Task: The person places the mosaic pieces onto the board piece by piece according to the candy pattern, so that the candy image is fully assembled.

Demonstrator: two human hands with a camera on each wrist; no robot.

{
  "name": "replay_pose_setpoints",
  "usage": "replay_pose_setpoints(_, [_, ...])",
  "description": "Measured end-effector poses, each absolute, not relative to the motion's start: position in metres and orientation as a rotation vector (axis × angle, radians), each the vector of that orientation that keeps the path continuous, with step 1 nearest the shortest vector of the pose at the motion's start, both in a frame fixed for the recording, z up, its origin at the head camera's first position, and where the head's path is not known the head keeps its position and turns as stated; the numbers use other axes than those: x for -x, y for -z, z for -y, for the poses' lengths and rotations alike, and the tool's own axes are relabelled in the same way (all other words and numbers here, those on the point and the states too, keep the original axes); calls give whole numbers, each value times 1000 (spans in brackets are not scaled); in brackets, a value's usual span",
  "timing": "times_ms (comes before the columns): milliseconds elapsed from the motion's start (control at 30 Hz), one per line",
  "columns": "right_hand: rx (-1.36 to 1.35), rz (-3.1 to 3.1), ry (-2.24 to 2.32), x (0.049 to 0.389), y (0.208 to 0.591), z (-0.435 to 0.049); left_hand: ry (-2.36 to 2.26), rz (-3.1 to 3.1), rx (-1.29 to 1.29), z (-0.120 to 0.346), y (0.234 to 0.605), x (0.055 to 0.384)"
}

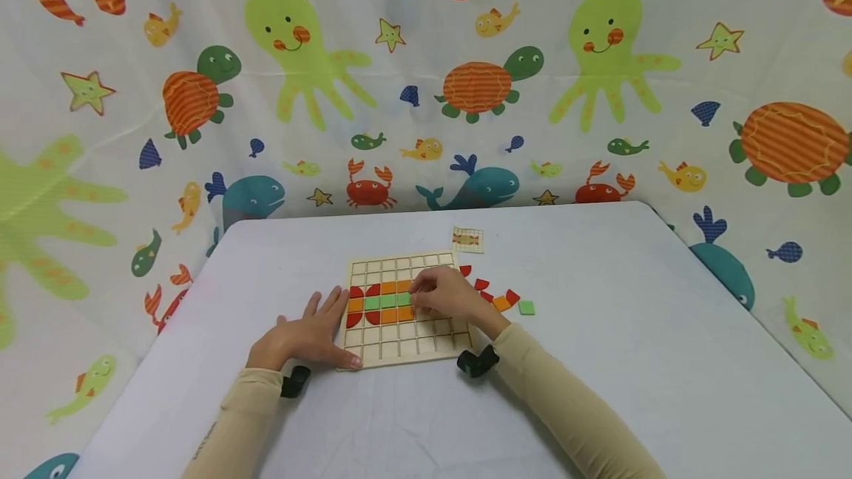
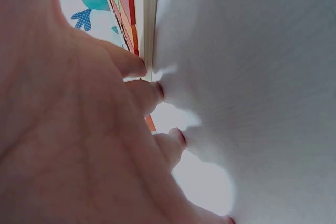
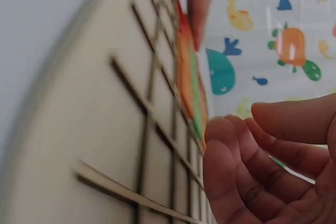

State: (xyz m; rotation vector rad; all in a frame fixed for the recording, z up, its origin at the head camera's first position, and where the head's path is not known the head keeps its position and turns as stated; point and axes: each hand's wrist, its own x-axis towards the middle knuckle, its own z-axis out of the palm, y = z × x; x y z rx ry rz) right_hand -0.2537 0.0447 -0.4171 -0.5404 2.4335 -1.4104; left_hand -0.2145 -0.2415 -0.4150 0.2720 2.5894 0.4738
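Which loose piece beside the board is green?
The square farthest right in the head view; the other loose pieces visible there are red or orange.

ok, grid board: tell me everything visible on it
The grid board looks like thin, pale wood, roughly square, with lines dividing it into square cells. It lies flat on the white table, slightly turned in the head view. Red tiles, orange tiles and green tiles fill cells toward its left; many others are bare. The left hand touches its left side; the right hand hides some cells, contact unclear.
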Motion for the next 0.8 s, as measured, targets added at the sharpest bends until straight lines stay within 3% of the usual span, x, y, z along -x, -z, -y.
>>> replay_pose_setpoints(200, [560, -2687, 1374, 265, 408, -65, -466, -2584, -267, 240, 412, 215])
replay_pose_setpoints(467, [607, -2868, 1164, 278, 407, -92, -501, -2598, -270, 249, 438, 224])
replay_pose_setpoints(800, [412, -2785, 1036, 292, 414, -112, -469, -2597, -272, 240, 413, 212])
